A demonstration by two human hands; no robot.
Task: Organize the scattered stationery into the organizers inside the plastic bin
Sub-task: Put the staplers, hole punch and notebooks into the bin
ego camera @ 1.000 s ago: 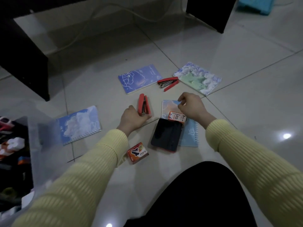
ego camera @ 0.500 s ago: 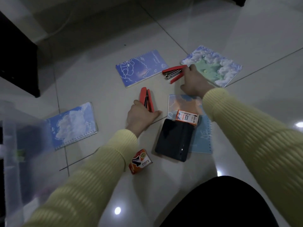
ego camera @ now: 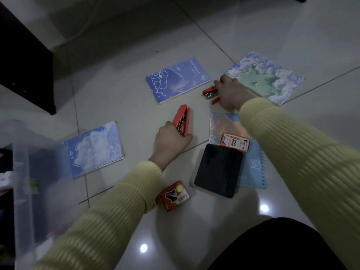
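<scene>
**While both hands reached for staplers, the open one was the risk**

Because the left hand had its grip curled round only the near end of the near red stapler, the long free end could tip down in a lift and slip back onto the floor. The right hand had its grip closed over the far red stapler, though its fingertips were hidden. This stapler lay with its arms spread, so it could swing wider, drop staples or nip a finger. Both staplers were on the floor beside the purple notebook. The plastic bin stood at the near left, well apart and blurred. A hurried carry could knock the staple box beside the left sleeve.
</scene>
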